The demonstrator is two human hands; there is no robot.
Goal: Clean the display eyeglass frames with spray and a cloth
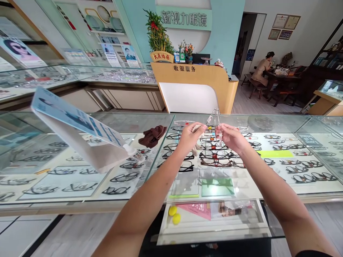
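Note:
My right hand pinches a pair of clear-framed eyeglasses, tilted up above the glass counter. A small white tag hangs at the frame. My left hand is closed just left of the glasses, fingertips close to them. A pale piece of what looks like cloth shows between its fingers and below it. Whether these fingers also touch the frame I cannot tell. Under both hands, rows of dark-framed eyeglasses lie inside the glass display case.
A brown cloth lies crumpled on the counter. To the left stands a folded advertising card. Below the glass, a drawer holds yellow oval objects and a pink triangle. Beyond are a wooden cashier desk and a seated person.

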